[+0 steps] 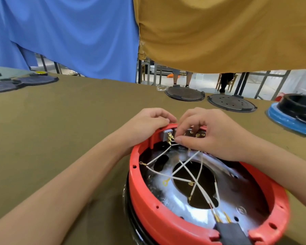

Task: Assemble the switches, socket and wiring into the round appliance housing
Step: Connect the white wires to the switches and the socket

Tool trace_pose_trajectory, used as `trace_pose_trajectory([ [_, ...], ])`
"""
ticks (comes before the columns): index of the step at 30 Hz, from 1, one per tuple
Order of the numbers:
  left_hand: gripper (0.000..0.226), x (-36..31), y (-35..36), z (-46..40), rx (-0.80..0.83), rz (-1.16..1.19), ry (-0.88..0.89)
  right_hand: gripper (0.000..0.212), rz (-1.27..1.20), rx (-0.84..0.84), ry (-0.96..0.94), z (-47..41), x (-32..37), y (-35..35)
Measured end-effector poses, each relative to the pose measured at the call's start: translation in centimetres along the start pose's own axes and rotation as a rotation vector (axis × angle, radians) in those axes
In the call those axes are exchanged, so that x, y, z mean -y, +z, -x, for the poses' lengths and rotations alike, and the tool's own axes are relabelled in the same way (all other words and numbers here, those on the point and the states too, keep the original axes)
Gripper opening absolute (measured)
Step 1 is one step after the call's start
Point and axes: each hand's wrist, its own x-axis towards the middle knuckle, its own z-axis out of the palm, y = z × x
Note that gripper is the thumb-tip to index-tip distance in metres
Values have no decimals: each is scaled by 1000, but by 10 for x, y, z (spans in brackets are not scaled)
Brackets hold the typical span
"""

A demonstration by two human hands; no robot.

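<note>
A round red housing [145,198] lies upside down at the table's near edge, with a shiny metal plate inside. Several white wires [187,172] with brass terminals cross its middle. A grey switch [167,135] with brass tabs sits in the far rim. My left hand [148,121] grips the rim from outside, behind that switch. My right hand [210,133] reaches over the rim and pinches a wire end right beside the switch's brass tabs. A black socket [231,232] sits in the near rim with wires plugged into it.
The table carries an olive cloth [60,129]. Two dark round lids [185,93] [231,103] lie at the far edge. A blue and black housing [293,115] stands at the right. More dark lids [35,80] lie far left. Blue and mustard curtains hang behind.
</note>
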Motion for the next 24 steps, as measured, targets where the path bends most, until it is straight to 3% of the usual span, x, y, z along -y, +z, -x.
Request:
trace_pose_trajectory([
  [24, 22, -1, 3, 0, 17, 14, 7, 5, 77, -32, 37, -2, -1, 6],
])
